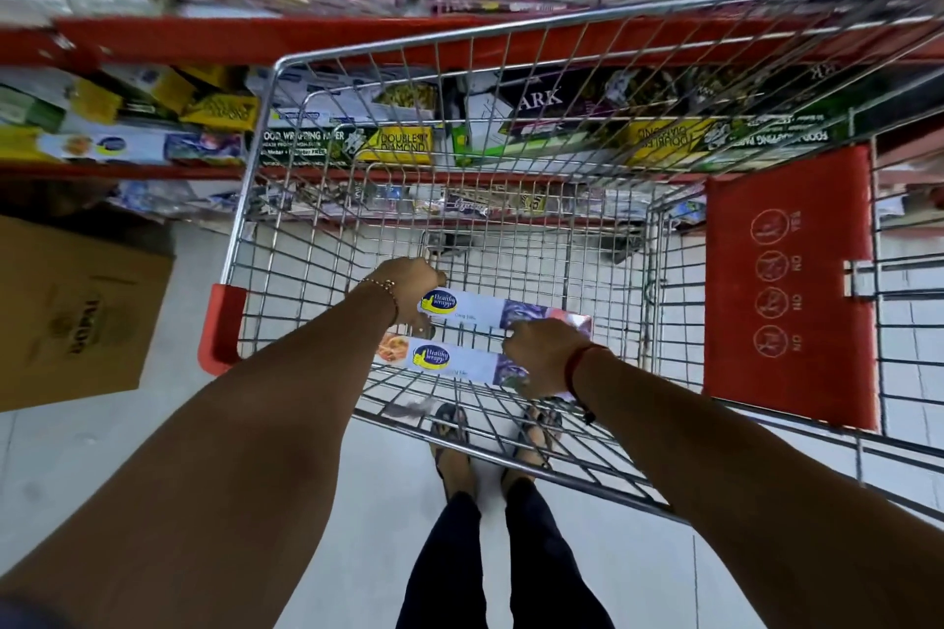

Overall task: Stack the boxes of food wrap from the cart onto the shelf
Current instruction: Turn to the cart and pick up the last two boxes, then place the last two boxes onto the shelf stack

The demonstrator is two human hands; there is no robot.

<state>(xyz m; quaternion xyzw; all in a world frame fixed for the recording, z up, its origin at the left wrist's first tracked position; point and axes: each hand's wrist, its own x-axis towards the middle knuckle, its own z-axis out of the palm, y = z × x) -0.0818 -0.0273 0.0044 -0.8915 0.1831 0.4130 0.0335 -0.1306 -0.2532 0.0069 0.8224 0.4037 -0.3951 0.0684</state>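
Two long white food wrap boxes lie side by side on the floor of the wire cart [255, 240]. My left hand [408, 289] grips the left end of the far box [480, 312]. My right hand [544, 355] is closed over the right ends of both boxes, mainly the near box [449, 360]. The red shelf [316, 38] stands behind the cart, its middle level packed with food wrap boxes [347, 146].
A cardboard carton [76, 312] stands on the floor at the left. The cart's red child-seat flap [789, 281] is at the right. My feet [490, 444] show beneath the cart's basket on the white tiled floor.
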